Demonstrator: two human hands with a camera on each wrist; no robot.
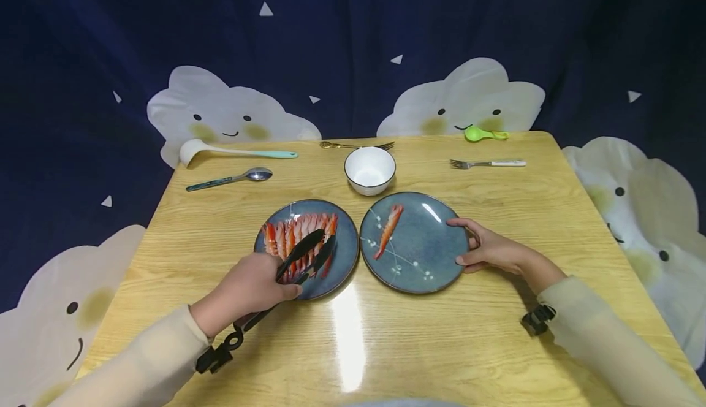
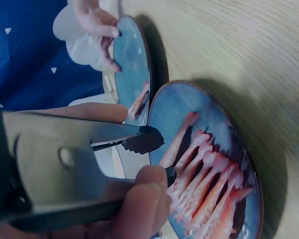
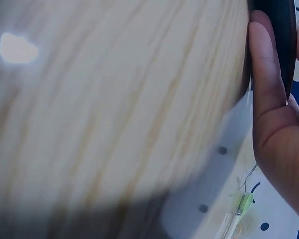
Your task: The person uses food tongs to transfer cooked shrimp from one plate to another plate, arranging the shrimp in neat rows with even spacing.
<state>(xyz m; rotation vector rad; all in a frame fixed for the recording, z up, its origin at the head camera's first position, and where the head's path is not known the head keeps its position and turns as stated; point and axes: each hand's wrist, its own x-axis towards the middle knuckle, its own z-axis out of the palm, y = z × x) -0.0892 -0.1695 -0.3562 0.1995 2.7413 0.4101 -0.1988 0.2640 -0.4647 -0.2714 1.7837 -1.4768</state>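
My left hand [image 1: 248, 287] grips a pair of black tongs [image 1: 302, 249] over the left blue plate [image 1: 347, 251]. A row of several red-and-white shrimp [image 1: 282, 241] lies side by side on that plate. In the left wrist view the tong tips [image 2: 144, 140] stand apart close to the shrimp, with nothing visible between them. My right hand [image 1: 493, 249] holds the right blue plate [image 1: 427, 235] by its right rim, fingers above and thumb lower. One shrimp [image 1: 388, 230] lies on the left part of this plate, which bears a white blossom pattern.
A white bowl [image 1: 369, 168] stands behind the plates, with a dark fork [image 1: 353, 146] beyond it. At the back left lie a ladle [image 1: 237, 151] and a spoon [image 1: 231, 178]. A white-handled fork [image 1: 488, 163] and a green measuring spoon [image 1: 485, 134] lie at the back right.
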